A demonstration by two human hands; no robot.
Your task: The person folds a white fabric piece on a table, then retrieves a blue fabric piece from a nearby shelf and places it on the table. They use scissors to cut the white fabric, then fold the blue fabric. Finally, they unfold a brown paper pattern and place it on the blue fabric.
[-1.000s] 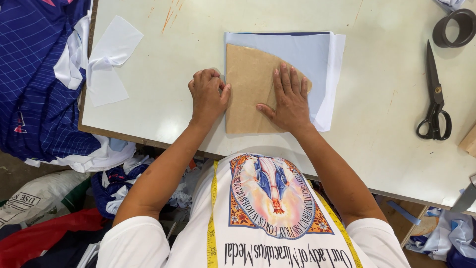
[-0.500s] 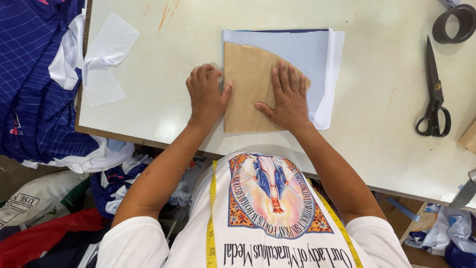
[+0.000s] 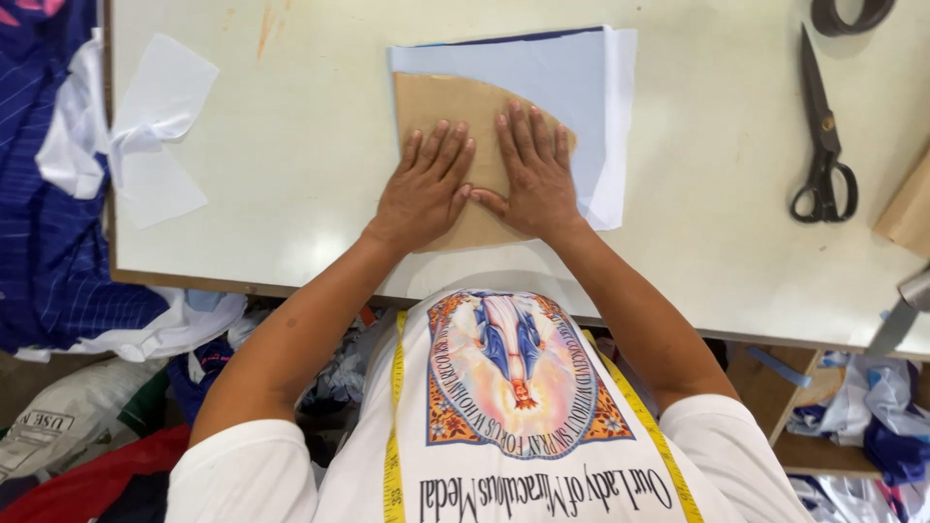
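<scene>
Both hands flat, palms down, fingers spread, gripping nothing: left hand and right hand lie side by side, thumbs nearly touching, pressing on a brown paper pattern piece with a curved right edge. The hands hide the pattern's middle and lower part; only its top and a strip below the wrists show. The pattern sits on a stack of pale blue fabric with a white layer peeking out at the right edge and a thin dark blue edge at the top; how many layers, can't tell. All of this is on a cream worktable with faint orange marks, right in front of the person. Right of the hands, well apart, black scissors lie shut on the table. Beyond them a dark ring-shaped object is cut off by the top edge, and a brown piece is cut off at the right. Left of the hands, loose white scraps lie near the table edge, with blue striped cloth hanging off beyond. Below the table there are mixed heaps of fabric and a sack, hard to sort out. A yellow tape measure hangs round the person's neck.
</scene>
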